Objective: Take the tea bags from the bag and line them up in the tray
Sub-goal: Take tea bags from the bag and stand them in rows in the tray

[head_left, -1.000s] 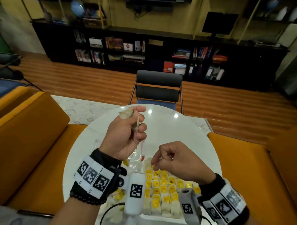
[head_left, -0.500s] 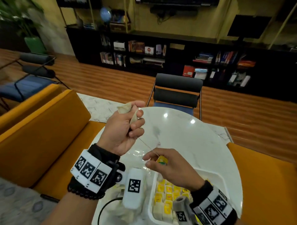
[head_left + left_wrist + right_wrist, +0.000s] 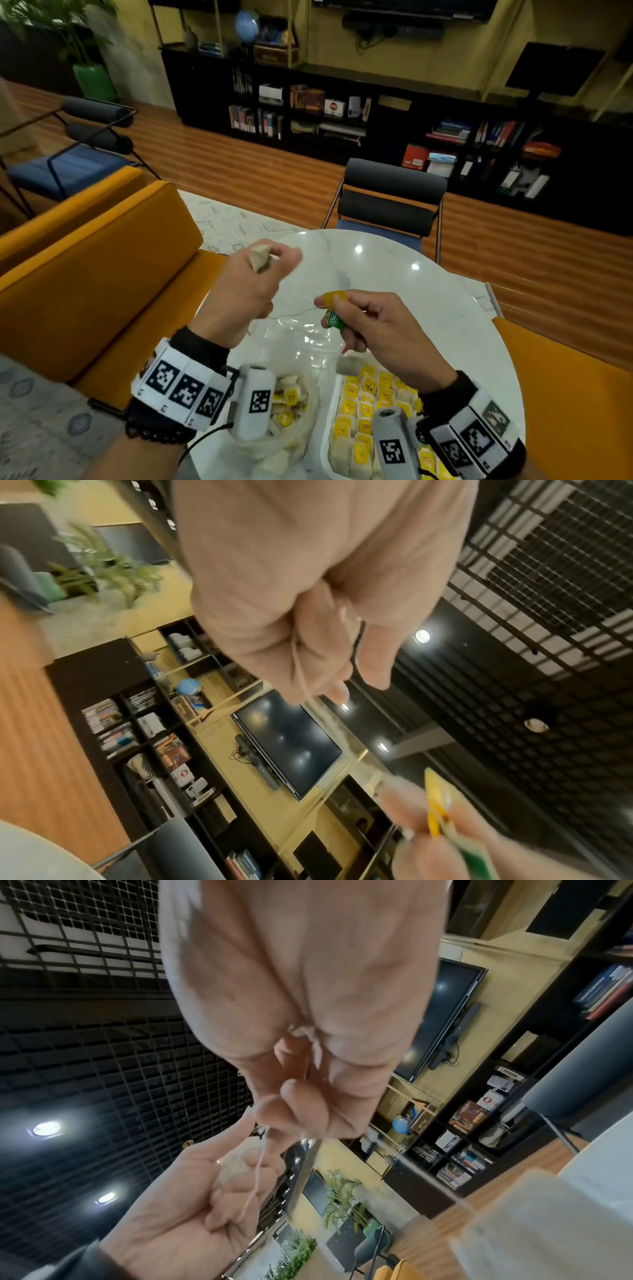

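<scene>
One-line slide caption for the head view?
Left hand holds a tea bag, right hand pinches its tag above the tray.

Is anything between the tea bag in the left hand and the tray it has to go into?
Partly. The right hand hangs over the tray, pinching the tag whose string runs to the tea bag gripped in the left hand. Nothing else visible blocks the way.

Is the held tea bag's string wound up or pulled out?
Pulled out. The string runs loose between the tea bag in the left hand and the tag pinched by the right hand.
</scene>
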`<state>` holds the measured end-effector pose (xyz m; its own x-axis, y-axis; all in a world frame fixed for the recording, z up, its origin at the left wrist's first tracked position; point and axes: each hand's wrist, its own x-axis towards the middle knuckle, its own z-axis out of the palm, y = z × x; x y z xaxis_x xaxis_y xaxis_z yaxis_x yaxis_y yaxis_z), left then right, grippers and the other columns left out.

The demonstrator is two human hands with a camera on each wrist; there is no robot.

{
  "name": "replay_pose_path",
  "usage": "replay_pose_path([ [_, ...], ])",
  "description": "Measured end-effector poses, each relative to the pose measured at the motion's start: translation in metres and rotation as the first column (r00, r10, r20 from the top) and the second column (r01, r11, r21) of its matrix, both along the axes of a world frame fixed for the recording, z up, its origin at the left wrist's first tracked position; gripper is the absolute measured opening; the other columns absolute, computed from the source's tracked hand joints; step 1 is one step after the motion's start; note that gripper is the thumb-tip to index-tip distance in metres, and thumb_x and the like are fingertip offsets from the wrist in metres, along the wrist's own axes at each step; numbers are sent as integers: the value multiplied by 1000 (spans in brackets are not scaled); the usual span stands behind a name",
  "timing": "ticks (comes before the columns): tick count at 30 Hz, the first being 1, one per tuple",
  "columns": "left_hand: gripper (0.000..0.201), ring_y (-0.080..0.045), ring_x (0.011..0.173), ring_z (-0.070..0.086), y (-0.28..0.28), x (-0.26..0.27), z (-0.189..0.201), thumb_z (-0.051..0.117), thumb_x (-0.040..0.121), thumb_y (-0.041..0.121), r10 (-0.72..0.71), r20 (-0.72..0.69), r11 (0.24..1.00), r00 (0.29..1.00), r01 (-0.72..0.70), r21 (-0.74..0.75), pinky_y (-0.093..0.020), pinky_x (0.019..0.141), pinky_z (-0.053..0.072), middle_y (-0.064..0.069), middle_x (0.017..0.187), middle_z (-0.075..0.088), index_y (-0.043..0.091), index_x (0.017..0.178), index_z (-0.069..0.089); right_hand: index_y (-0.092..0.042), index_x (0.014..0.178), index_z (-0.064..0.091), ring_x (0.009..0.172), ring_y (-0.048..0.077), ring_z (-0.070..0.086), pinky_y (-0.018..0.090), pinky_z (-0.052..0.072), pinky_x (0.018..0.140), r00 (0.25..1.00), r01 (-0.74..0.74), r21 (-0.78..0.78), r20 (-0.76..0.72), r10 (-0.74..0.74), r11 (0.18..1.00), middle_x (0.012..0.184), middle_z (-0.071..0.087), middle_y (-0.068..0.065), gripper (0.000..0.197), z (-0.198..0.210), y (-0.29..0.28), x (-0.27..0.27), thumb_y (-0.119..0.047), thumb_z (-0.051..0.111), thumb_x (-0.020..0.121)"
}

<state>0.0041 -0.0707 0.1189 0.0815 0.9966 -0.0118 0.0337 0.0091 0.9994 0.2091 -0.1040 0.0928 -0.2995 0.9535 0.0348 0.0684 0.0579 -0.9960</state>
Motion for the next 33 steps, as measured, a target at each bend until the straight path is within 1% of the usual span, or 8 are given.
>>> replay_pose_path([
  [3,26,-5,46,33,-7,9,-4,74,87,38,-143,-202,987,969,155,48,-19,43,29,14,53,40,14,83,66,-23,109,76,63,24,39,25,35,55,999,35,5,-28,-35,999,72,47,23,33,10,6,-1,-42,55,94],
  [8,22,1,47,39,-9,22,-4,78,85,26,-217,-242,964,946,246,98,-12,47,34,16,53,47,9,77,66,-28,115,74,64,17,42,23,37,56,998,60,41,-38,-59,997,79,55,-3,32,17,11,-2,-39,51,96],
  [12,17,0,48,40,-9,29,-6,76,88,20,-207,-171,967,963,228,113,-12,49,33,11,58,51,6,80,70,-26,114,74,67,15,47,25,41,59,995,88,58,-55,-85,994,95,61,11,31,17,11,-4,-38,52,95],
  [16,14,-2,58,45,-8,31,-5,82,78,30,-166,-281,971,945,206,120,-16,55,36,-5,81,62,20,75,73,-27,112,74,76,21,52,29,45,63,979,136,-7,-151,-136,991,85,59,5,33,17,11,-2,-43,53,92],
  [22,15,-4,62,49,-7,30,-7,83,77,26,-147,-383,969,912,211,129,-15,58,39,-1,81,63,25,70,70,-25,110,74,64,21,56,31,49,58,962,199,-16,-188,-198,980,91,55,9,30,18,10,1,-39,52,94],
  [25,16,-12,69,55,-8,28,-10,83,77,26,-115,-407,969,906,193,157,-23,62,43,0,82,63,25,69,68,-24,107,73,59,20,56,31,49,55,953,244,12,-186,-238,970,87,56,8,29,17,10,1,-39,51,95],
  [29,20,-15,78,59,-15,29,-16,82,77,18,53,-480,924,876,140,356,-26,69,47,5,81,63,22,69,64,-15,100,68,59,23,59,34,50,56,925,309,30,-240,-293,951,85,59,8,30,14,8,2,-38,49,95],
  [33,16,-11,84,58,-15,30,-26,83,78,9,274,-432,796,860,49,603,-14,73,45,3,90,61,15,78,68,-16,84,65,88,26,65,41,53,79,926,298,107,-274,-260,949,96,64,6,33,11,6,7,-38,47,100],
])
